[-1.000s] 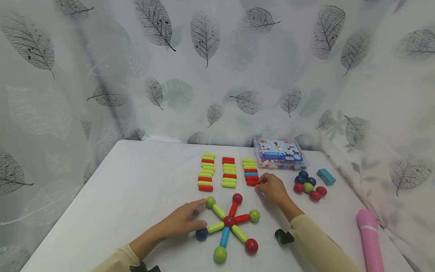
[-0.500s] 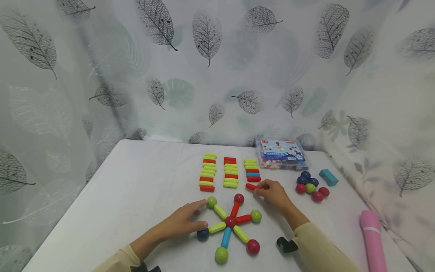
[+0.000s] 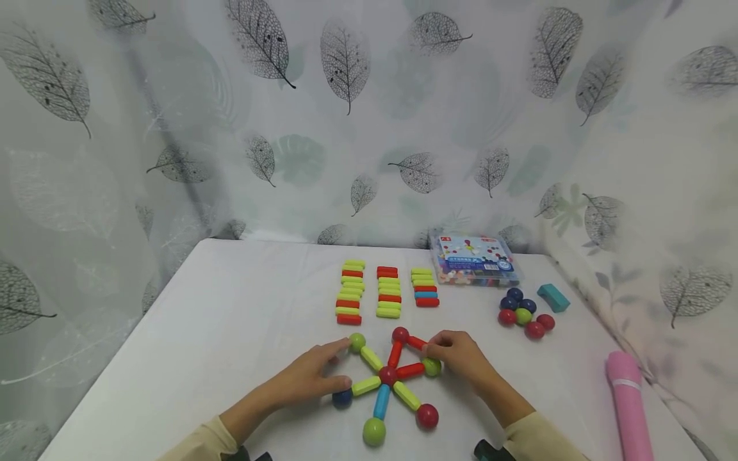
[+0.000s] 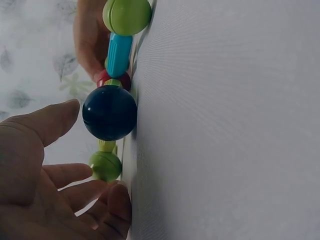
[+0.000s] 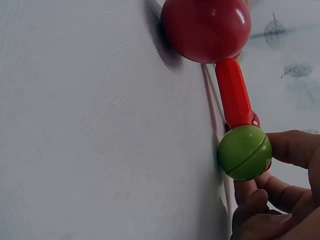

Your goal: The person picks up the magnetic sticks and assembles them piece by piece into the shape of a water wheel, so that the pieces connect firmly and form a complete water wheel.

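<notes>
A star of magnetic rods and balls lies on the white table, with a red ball (image 3: 388, 376) at its centre. My right hand (image 3: 461, 358) pinches a red rod (image 3: 418, 343) between thumb and fingers. The rod's far end is at the top red ball (image 3: 400, 335); its near end is hidden by the fingers, just above a green ball (image 3: 432, 367). In the right wrist view the green ball (image 5: 245, 152) covers most of that rod. My left hand (image 3: 314, 372) lies with spread fingers, fingertips at the upper-left green ball (image 3: 357, 342) and thumb beside the dark blue ball (image 4: 110, 113).
Rods (image 3: 389, 292) stand in three columns behind the star. A clear plastic case (image 3: 475, 261) is at the back right. Several loose balls (image 3: 523, 316) and a teal block (image 3: 553, 298) lie at right. A pink roll (image 3: 628, 403) lies along the right edge.
My right hand has drawn the red rod from the bottom of the right column and brought it toward me, to the star's upper right. My left hand has stayed in place.
</notes>
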`<state>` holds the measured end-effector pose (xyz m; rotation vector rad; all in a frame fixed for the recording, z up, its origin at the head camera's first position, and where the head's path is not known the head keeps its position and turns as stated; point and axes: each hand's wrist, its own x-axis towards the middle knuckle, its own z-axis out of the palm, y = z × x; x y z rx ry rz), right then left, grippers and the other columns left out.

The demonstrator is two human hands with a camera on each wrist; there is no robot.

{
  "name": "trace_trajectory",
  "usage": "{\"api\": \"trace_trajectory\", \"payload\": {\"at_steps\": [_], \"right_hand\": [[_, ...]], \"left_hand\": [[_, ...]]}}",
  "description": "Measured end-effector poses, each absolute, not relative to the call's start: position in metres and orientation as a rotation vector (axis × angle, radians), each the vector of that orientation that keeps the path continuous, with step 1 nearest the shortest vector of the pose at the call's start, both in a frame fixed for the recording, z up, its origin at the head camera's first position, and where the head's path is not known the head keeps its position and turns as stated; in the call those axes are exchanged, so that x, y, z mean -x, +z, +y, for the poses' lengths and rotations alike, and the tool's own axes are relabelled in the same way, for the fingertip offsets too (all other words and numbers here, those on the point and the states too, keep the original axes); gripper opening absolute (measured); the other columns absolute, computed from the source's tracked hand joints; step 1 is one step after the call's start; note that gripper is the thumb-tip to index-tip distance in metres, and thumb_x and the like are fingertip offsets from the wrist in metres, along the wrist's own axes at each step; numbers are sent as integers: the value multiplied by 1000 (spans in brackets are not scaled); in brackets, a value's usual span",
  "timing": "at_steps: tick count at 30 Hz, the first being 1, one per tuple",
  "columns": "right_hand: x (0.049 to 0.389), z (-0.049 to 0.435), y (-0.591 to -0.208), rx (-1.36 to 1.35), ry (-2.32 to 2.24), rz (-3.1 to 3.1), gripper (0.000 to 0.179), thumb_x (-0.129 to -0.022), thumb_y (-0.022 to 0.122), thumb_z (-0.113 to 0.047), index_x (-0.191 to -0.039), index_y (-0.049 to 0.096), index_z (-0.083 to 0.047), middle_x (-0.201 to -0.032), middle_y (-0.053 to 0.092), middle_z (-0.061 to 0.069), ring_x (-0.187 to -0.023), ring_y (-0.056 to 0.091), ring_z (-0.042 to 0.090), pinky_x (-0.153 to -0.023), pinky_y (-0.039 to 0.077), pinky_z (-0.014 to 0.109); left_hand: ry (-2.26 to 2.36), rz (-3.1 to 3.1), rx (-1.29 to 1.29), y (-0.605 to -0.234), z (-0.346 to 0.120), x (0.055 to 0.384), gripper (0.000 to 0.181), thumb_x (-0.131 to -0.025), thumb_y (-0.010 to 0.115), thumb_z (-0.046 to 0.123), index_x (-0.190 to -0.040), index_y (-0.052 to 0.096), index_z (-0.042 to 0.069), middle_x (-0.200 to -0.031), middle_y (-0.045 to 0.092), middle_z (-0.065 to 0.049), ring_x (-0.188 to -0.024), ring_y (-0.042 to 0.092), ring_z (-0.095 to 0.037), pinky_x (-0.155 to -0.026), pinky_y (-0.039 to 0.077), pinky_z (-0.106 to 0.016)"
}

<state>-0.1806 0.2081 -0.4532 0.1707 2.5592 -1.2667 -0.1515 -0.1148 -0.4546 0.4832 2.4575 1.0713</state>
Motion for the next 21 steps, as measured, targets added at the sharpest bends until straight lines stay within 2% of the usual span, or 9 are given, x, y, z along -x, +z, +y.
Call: {"api": "trace_trajectory", "payload": {"at_steps": [10,21], "right_hand": [[177,198,-453,-129,-1177,2567,17,-90,74,-28,-97,76,-12,-92,66,1,-91,55,20,-76,52,32],[173,196,-451,-85,-1101,2582,23,-90,76,-32,-100,77,-11,-91,66,-1,-88,56,19,-73,53,32]], "left_hand": [[1062,2469,-493,-455,-114,150,76,-92,74,43,-156,43,18,-142,57,-7,-123,56,-25,-101,53,-54],[1057,2486,-521,-455,-115,151,77,-90,75,44,-155,44,16,-143,57,-7,-122,56,-24,-101,52,-53]]}}
